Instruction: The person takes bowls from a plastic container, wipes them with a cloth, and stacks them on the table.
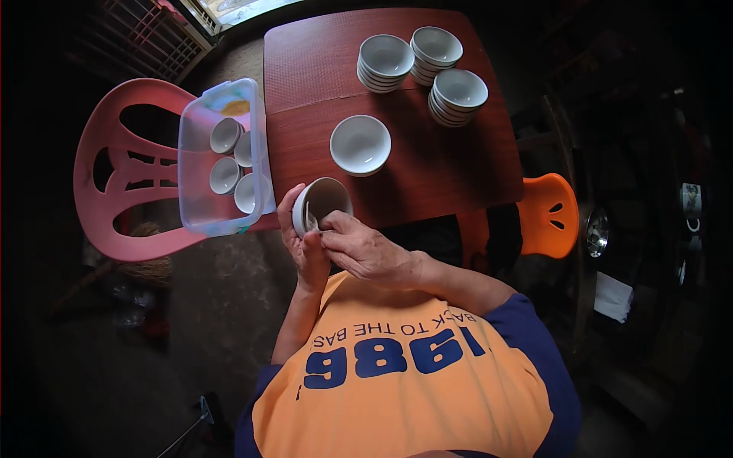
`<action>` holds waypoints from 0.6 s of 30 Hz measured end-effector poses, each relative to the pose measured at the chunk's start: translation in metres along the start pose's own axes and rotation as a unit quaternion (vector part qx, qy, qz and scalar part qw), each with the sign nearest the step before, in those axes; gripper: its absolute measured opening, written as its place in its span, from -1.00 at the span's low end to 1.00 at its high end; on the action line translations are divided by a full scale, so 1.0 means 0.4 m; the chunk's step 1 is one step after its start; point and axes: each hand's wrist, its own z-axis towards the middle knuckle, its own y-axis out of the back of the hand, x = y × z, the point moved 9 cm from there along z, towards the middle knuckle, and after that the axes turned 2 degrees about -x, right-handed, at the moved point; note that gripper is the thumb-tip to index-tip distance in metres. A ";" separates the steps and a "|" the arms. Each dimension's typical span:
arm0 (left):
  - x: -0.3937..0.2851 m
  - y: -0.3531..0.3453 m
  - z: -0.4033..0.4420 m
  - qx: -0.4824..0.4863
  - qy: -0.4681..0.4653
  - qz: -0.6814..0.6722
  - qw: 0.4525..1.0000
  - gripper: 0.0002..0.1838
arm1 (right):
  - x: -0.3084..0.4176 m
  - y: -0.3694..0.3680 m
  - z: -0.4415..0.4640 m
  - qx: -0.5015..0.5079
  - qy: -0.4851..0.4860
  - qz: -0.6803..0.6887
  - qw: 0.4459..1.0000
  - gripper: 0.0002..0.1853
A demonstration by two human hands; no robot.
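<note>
A white bowl (pixel 334 194) is tilted in front of my chest, its inside partly in shadow. My left hand (pixel 302 256) is wrapped round its left and near side. At the near rim, the bent fingers of my right hand (pixel 369 249) are pressed together, and a thin pale strip (pixel 308 215) shows beside them. Whether they pinch that strip or only the rim, I cannot tell. Just beyond, a single white bowl (pixel 360 144) stands upright on the brown table (pixel 313 72).
Three stacks of white bowls (pixel 385 57) stand toward the table's far right. A clear plastic bin (pixel 200 217) with several bowls (pixel 225 136) rests on a pink chair (pixel 99 221) at the left. An orange chair (pixel 540 229) is at the right; a broom (pixel 145 267) lies lower left.
</note>
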 end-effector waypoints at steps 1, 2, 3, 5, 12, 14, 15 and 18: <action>0.000 0.008 0.001 -0.001 0.002 0.000 1.000 -0.11 | -0.004 0.008 0.000 0.000 -0.002 0.001 1.000 -0.80; 0.025 0.009 0.003 0.019 0.059 -0.023 0.998 -0.11 | -0.011 0.007 0.001 0.044 0.009 -0.137 0.990 -0.79; 0.049 0.008 0.000 0.039 0.116 -0.046 0.991 -0.12 | -0.024 0.002 0.004 0.086 0.019 -0.271 0.959 -0.79; 0.050 0.018 0.001 0.035 0.107 -0.018 0.994 -0.15 | -0.029 0.012 0.007 0.030 0.077 -0.343 0.936 -0.81; 0.117 0.018 -0.040 0.035 0.210 -0.215 0.953 -0.36 | -0.013 0.016 0.035 -0.060 0.092 -0.151 0.982 -0.86; 0.119 0.022 -0.036 0.026 0.213 -0.161 0.963 -0.37 | 0.008 0.025 0.050 -0.085 0.161 -0.270 0.946 -0.85; 0.111 0.029 -0.028 0.002 0.200 -0.135 0.971 -0.30 | -0.001 0.019 0.049 -0.076 0.151 -0.286 0.943 -0.83; 0.081 0.042 0.001 0.005 0.169 -0.100 0.981 -0.30 | -0.027 0.002 0.030 -0.079 0.102 -0.308 0.943 -0.82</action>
